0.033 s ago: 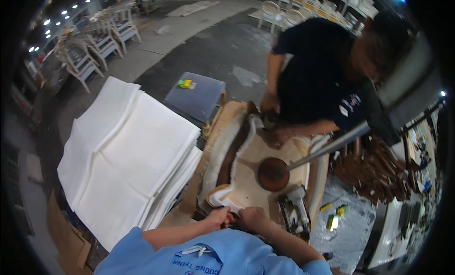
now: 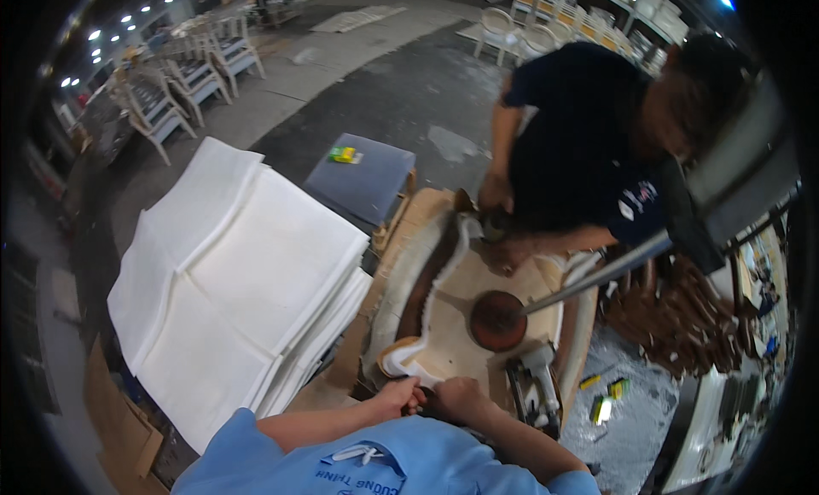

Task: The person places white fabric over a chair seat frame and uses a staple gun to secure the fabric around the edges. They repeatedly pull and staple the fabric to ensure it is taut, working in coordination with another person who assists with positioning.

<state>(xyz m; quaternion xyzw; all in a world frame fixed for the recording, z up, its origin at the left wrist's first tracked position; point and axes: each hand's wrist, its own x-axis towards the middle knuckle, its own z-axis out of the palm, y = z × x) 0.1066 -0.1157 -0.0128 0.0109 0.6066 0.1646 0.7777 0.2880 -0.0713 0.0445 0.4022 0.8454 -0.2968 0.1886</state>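
left hand: the left hand (image 2: 399, 397) was at the near edge of the work, its fingers curled in and drawn together; what, if anything, they had hold of could not be told.
right hand: the right hand (image 2: 457, 398) was just beside it, knuckles up and fingers bent under; the fingertips were hidden, so their grip could not be told either.
cream panel: the cream panel (image 2: 456, 324) lay flat between the two people, its near edge at both hands.
edging: a wavy white strip (image 2: 437, 297) ran along the panel's left side, with a dark brown band (image 2: 416, 294) beyond it.
disc and rod: a round reddish-brown disc (image 2: 498, 321) was over the middle of the panel, and a metal rod (image 2: 597, 276) slanted to it from the upper right.
nail gun: a grey and black nail gun (image 2: 537, 382) was near the right hand, on its right.
co-worker: a person in a dark shirt (image 2: 572, 136) leaned in from the far side, one hand (image 2: 509, 258) low over the panel.
left side: a stack of white sheets (image 2: 247, 273) was near a blue-grey padded seat (image 2: 363, 183) bearing a yellow-green box (image 2: 343, 154).
right side: brown pieces (image 2: 682, 316) were piled beyond a plastic-covered surface (image 2: 644, 405).
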